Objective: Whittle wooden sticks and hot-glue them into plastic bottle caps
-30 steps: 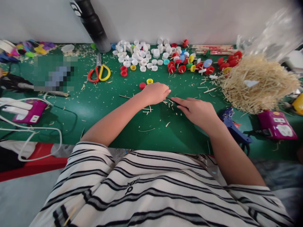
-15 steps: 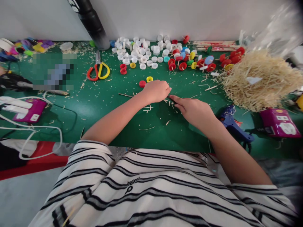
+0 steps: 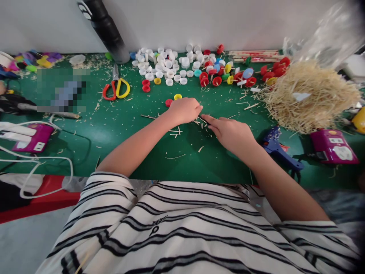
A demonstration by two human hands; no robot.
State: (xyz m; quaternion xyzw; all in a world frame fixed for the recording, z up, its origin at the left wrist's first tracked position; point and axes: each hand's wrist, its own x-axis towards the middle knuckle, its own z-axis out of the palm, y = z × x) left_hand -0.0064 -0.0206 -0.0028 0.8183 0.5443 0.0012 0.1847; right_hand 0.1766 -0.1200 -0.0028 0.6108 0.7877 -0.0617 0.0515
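My left hand (image 3: 186,109) is closed in a fist low over the green table; what its fingers grip is hidden. Close to its right, my right hand (image 3: 232,131) is wrapped round a thin dark tool (image 3: 204,120) that looks like a small knife, the index finger stretched along it towards the left fist. Pale wood shavings (image 3: 178,131) lie below the hands. A thin dark stick (image 3: 148,116) reaches out on the left of my left wrist. Just beyond that hand sit a red cap (image 3: 169,102) and a yellow cap (image 3: 178,97).
White bottle caps (image 3: 162,64) and coloured caps on sticks (image 3: 216,80) crowd the back. Scissors (image 3: 116,85) lie left, beside a black bottle (image 3: 110,32). On the right are a straw heap (image 3: 310,99), a blue glue gun (image 3: 278,148) and a purple power block (image 3: 333,146).
Both hands stay close together with nearly the same grip. A thin bright edge of the dark tool now shows between them. The whole view has shifted slightly.
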